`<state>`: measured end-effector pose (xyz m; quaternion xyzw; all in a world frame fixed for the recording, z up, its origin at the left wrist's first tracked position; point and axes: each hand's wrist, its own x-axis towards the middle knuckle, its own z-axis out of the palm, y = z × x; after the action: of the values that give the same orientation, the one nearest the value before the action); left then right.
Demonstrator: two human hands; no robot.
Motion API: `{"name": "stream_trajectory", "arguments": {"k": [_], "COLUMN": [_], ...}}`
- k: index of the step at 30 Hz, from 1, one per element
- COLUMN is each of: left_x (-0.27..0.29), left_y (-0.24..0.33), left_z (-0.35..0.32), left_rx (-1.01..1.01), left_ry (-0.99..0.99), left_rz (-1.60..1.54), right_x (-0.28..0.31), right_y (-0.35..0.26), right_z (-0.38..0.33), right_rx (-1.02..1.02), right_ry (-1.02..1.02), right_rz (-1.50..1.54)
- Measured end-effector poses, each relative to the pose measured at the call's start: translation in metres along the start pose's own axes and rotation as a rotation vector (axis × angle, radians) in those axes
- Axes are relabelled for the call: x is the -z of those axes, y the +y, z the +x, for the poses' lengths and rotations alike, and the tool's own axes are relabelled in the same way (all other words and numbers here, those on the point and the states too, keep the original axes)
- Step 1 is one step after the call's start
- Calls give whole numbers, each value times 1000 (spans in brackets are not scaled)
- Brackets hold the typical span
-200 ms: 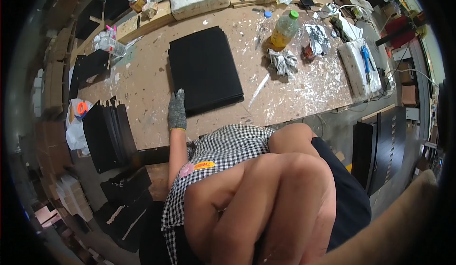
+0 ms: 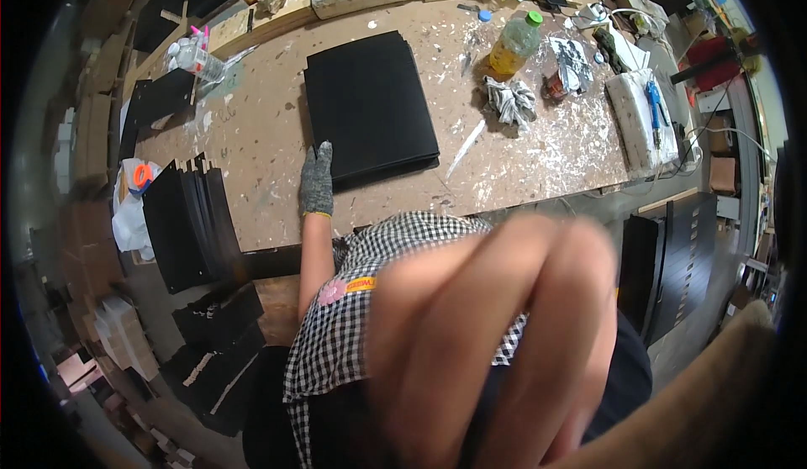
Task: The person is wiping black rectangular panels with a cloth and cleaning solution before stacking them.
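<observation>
My left hand (image 2: 317, 181), in a grey knit glove with a yellow cuff edge, rests at the near left corner of a stack of black panels (image 2: 370, 103). Its fingers are stretched out along the stack's side. The panels lie flat on a paint-spattered workbench (image 2: 269, 204), their edges slightly uneven. Bare and very close to the camera, my right hand (image 2: 504, 334) fills the lower middle, blurred by motion. Its fingers look bent, and their tips are not clear. Anything it might hold is hidden.
A bottle of yellow liquid (image 2: 514, 46) and a crumpled grey-white glove (image 2: 510, 102) stand right of the stack. Further right lies a white block with a blue pen-like tool (image 2: 655, 108). More black panels (image 2: 189, 225) stand upright at the bench's left; others (image 2: 677, 259) lean at the right.
The view has shifted a little, so the bench sits slightly higher. My right hand has moved right and is more blurred. My left hand stays by the stack.
</observation>
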<state>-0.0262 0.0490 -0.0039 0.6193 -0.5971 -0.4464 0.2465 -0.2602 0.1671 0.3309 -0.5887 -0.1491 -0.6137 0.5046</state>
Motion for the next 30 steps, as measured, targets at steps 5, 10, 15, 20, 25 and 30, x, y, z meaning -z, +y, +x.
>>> {"name": "stream_trajectory", "arguments": {"k": [5, 10, 15, 20, 25, 30], "left_x": [2, 9, -10, -3, -8, -19], "left_y": [9, 11, 53, 61, 30, 2], "left_z": [18, 55, 81, 64, 4, -9], "left_rx": [-34, -125, -142, -201, -190, -97], "left_ry": [-60, -54, 10, -37, 43, 84], "left_rz": [68, -22, 205, 256, 154, 100], "right_x": [78, 180, 201, 223, 158, 150], "right_y": [-30, -6, 12, 3, 74, 184], "right_z": [-81, -271, -351, -323, -193, -185], "right_rx": [-320, -984, -1111, -782, -725, -765], "right_ry": [731, 809, 456, 1266, 808, -450], "right_rz": [-1198, -1982, -2353, -1239, -1220, -1549]}}
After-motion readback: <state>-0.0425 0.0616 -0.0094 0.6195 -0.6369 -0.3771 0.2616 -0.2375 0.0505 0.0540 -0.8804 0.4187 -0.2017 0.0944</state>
